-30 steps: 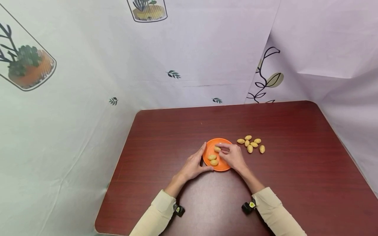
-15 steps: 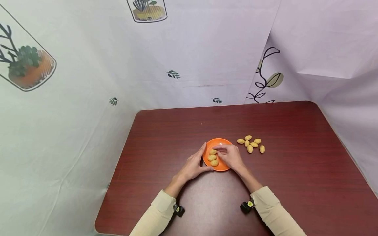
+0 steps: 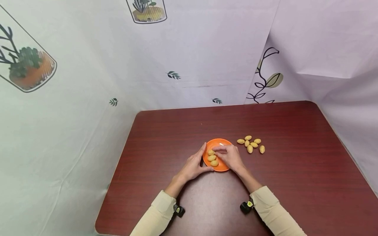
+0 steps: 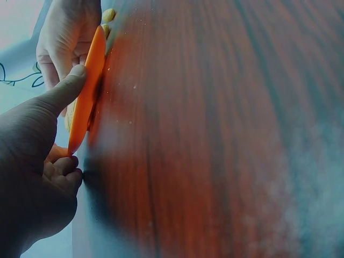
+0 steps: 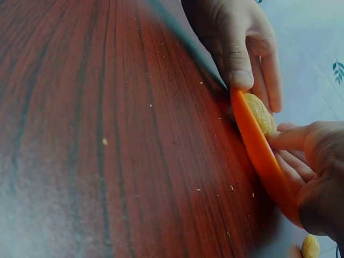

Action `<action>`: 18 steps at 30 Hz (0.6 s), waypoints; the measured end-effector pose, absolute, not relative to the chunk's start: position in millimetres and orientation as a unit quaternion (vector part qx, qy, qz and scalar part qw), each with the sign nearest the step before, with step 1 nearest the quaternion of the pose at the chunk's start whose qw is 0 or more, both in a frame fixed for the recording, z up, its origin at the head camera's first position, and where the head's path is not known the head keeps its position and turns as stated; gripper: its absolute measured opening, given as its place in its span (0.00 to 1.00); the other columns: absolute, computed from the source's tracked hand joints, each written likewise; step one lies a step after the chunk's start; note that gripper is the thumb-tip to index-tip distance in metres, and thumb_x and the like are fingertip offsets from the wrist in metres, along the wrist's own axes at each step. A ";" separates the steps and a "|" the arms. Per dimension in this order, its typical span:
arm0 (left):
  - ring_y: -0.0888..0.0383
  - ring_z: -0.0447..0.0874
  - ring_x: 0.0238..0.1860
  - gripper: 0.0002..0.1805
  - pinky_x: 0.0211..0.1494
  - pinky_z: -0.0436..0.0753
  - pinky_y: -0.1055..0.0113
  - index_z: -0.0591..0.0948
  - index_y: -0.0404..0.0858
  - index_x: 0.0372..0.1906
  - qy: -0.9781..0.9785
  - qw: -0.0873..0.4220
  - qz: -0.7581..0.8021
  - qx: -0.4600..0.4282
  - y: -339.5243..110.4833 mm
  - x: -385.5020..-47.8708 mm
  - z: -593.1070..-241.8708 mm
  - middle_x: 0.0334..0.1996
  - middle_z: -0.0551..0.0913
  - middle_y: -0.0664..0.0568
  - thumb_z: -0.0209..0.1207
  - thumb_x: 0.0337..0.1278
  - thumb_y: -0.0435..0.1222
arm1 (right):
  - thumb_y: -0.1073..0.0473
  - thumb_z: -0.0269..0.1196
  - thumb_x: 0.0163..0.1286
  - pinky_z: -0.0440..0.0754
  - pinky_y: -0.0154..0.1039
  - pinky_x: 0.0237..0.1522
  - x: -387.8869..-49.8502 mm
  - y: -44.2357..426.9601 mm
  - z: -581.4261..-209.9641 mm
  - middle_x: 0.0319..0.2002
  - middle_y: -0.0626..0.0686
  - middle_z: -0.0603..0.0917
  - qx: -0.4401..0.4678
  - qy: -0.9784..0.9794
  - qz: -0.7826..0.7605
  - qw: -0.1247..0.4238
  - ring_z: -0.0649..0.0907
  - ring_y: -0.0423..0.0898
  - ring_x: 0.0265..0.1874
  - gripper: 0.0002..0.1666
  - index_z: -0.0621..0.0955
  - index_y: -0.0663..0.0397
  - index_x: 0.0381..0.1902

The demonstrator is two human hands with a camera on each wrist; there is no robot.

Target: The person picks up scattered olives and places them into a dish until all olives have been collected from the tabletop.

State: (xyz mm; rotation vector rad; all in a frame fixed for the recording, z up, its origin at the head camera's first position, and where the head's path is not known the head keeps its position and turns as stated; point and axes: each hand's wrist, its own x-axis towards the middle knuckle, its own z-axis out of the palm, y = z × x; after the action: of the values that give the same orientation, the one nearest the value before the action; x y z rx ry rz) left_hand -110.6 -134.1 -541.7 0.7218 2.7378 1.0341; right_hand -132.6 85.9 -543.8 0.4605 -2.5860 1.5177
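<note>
my right grip (image 3: 232, 158), nearly closed, is pinching the farthest yellow nut (image 3: 211, 152) on the orange plate (image 3: 222, 167), its long axis lying crosswise just left of my fingertips (image 3: 217, 148), while my spread left grip (image 3: 193, 166) is holding the plate.

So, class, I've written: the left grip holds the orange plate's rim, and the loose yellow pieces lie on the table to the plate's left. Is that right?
Wrong side: in the head view the loose yellow pieces lie on the table, right of the orange plate. The left grip does hold its rim.
</note>
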 end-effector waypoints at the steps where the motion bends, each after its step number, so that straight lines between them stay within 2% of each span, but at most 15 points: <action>1: 0.44 0.65 0.78 0.63 0.77 0.68 0.46 0.51 0.37 0.87 0.907 0.065 0.342 0.238 -134.1 -110.5 -541.6 0.84 0.56 0.46 0.78 0.58 0.50 | 0.69 0.78 0.62 0.90 0.49 0.46 -132.5 85.9 -543.9 0.43 0.54 0.93 0.152 -0.851 0.500 0.054 0.92 0.52 0.44 0.11 0.94 0.56 0.43; 6: 0.44 0.66 0.78 0.63 0.77 0.68 0.47 0.50 0.37 0.87 0.907 0.065 0.341 0.239 -133.9 -109.7 -540.6 0.84 0.56 0.46 0.77 0.58 0.51 | 0.68 0.78 0.62 0.90 0.49 0.46 -131.6 86.8 -544.1 0.42 0.54 0.93 0.155 -0.852 0.497 0.059 0.92 0.52 0.44 0.12 0.94 0.56 0.44; 18: 0.45 0.63 0.80 0.62 0.79 0.66 0.48 0.50 0.38 0.87 0.906 0.076 0.346 0.233 -133.4 -110.4 -539.7 0.85 0.54 0.48 0.77 0.59 0.51 | 0.71 0.76 0.65 0.89 0.46 0.45 -129.6 97.2 -536.2 0.45 0.59 0.92 0.132 -0.828 0.539 0.073 0.92 0.57 0.44 0.15 0.91 0.64 0.50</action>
State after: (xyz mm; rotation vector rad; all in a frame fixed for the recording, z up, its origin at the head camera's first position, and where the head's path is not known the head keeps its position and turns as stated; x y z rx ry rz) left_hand -110.4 -133.4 -539.7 0.7000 2.7159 1.0376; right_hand -129.6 97.2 -536.2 0.3978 -2.4879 1.6204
